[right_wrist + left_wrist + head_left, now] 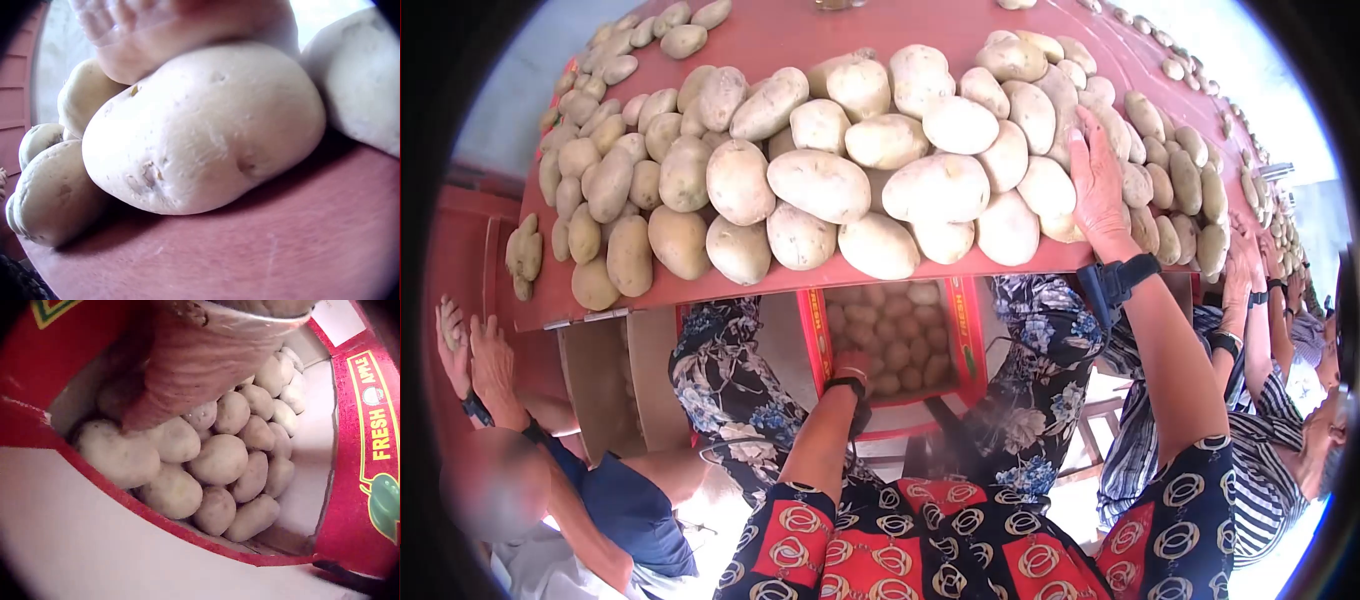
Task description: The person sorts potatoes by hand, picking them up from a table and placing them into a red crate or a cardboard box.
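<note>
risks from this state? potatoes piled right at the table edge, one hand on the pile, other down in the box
1. Potatoes sit at the red table edge above the box; the right hand shifting one may roll neighbours off, likely missing the box.
2. The left hand is inside the box, so a falling potato could hit it.
3. The box looks fairly full; more potatoes may spill.

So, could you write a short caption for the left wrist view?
Left hand reaching into a red box marked FRESH APPLE, filled with potatoes.
</note>
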`<state>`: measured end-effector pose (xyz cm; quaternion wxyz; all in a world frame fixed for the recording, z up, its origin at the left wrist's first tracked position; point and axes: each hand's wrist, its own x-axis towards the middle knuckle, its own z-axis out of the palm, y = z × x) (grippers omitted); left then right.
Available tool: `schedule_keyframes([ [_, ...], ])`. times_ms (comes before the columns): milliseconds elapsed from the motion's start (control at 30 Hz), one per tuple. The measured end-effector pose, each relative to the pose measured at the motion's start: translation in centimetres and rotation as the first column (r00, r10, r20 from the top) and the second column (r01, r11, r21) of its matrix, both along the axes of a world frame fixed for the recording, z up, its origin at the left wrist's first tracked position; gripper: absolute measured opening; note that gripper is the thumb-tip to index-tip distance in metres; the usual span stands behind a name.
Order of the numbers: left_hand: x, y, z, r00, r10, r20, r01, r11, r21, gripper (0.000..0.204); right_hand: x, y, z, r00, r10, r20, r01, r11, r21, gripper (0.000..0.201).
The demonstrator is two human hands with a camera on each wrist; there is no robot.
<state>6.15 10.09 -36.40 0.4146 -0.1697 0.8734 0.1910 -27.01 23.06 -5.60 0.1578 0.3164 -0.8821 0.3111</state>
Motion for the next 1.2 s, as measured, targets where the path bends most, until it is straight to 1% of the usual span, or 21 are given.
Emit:
schedule_keyframes([
  [67,-0.8,0.4,1.2,0.998,-0.056,0.008,0.056,0.998,-0.023,0.029,0.1,-0.1,0.1,0.999,-0.016,0.047,0.016,1.000,0.002,0.045],
  [100,-1.2,1.6,1.5,0.962,0.244,-0.122,-0.253,0.965,-0.061,0.027,0.0,-0.1,0.0,0.999,-0.025,0.040,0.025,1.000,0.002,0.043],
  [167,-2.1,2.4,2.6,0.820,0.510,-0.260,-0.542,0.838,-0.066,0.026,-0.2,0.1,-0.3,0.999,-0.026,0.033,0.026,1.000,-0.003,0.043],
  [267,-5.7,-0.5,7.9,0.863,0.502,-0.062,-0.417,0.775,0.476,0.033,0.0,-0.2,-0.4,0.999,-0.035,0.031,0.036,0.999,-0.019,0.043],
  [333,-7.7,-0.2,11.3,0.844,0.532,0.062,-0.393,0.537,0.746,0.036,-0.2,0.0,-0.5,0.999,-0.040,0.035,0.041,0.999,-0.024,0.043],
  [367,-8.4,0.0,13.1,0.805,0.579,0.131,-0.408,0.380,0.830,0.035,-0.5,0.0,-0.8,0.999,-0.048,0.025,0.048,0.999,-0.019,0.042],
  [400,-8.9,-0.6,16.4,0.862,0.506,-0.030,-0.248,0.473,0.846,0.032,-0.6,-0.1,-1.0,0.998,-0.056,0.017,0.056,0.998,-0.013,0.042],
  [467,-8.8,-0.6,22.2,0.777,0.629,-0.030,-0.127,0.202,0.971,0.034,-0.3,-0.4,-1.1,0.997,-0.072,-0.024,0.072,0.997,-0.008,0.041],
  [533,-8.4,-1.2,28.2,0.723,0.689,-0.055,-0.017,0.097,0.995,0.032,-0.4,-0.4,-1.1,0.994,-0.088,-0.065,0.088,0.996,-0.003,0.041],
  [600,-8.1,-1.6,34.0,0.641,0.757,-0.126,0.028,0.141,0.990,0.036,-0.3,-0.3,-1.1,0.997,-0.063,-0.046,0.061,0.997,-0.046,0.041],
  [633,-8.1,-1.9,35.0,0.516,0.808,-0.283,0.149,0.241,0.959,0.036,-0.2,-0.4,-1.2,0.997,-0.065,-0.035,0.063,0.997,-0.051,0.041],
  [667,-8.1,-2.2,37.1,0.442,0.855,-0.273,0.162,0.223,0.961,0.040,-0.2,-0.3,-1.2,0.997,-0.057,-0.060,0.053,0.997,-0.055,0.041],
  [700,-8.7,-2.9,37.8,0.314,0.877,-0.364,0.247,0.295,0.923,0.044,-0.2,-0.3,-1.1,0.995,-0.049,-0.092,0.043,0.997,-0.064,0.041],
  [767,-9.9,-4.6,38.7,0.038,0.807,-0.589,0.212,0.570,0.794,0.047,-0.1,-0.5,-1.0,0.995,-0.077,-0.057,0.074,0.996,-0.054,0.041],
  [800,-11.0,-5.6,38.7,-0.137,0.654,-0.744,0.115,0.756,0.644,0.048,0.0,-0.6,-0.9,0.994,-0.102,-0.023,0.102,0.994,-0.026,0.041],
  [867,-12.4,-6.6,40.1,-0.176,0.586,-0.791,0.037,0.807,0.590,0.048,-0.1,-0.5,-1.1,0.995,-0.095,-0.037,0.094,0.995,-0.031,0.041],
  [1000,-15.0,-9.5,37.7,-0.173,0.497,-0.851,0.068,0.868,0.493,0.049,0.3,-0.6,-1.0,0.990,-0.103,-0.096,0.103,0.995,-0.010,0.040],
  [1033,-15.3,-9.3,37.2,-0.089,0.336,-0.938,-0.024,0.940,0.339,0.049,0.3,-0.7,-1.1,0.990,-0.106,-0.093,0.106,0.994,-0.009,0.040],
  [1100,-15.4,-10.6,36.9,0.149,-0.043,-0.988,0.054,0.998,-0.035,0.047,0.0,-0.7,-1.2,0.992,-0.098,-0.083,0.094,0.994,-0.050,0.040],
  [1133,-15.4,-10.4,36.5,0.152,-0.045,-0.987,0.061,0.998,-0.036,0.047,0.1,-0.7,-1.2,0.991,-0.105,-0.080,0.101,0.994,-0.050,0.040],
  [1200,-15.0,-9.7,35.9,0.109,0.182,-0.977,-0.012,0.983,0.181,0.043,0.2,-0.7,-1.1,0.992,-0.103,-0.076,0.098,0.993,-0.061,0.040],
])
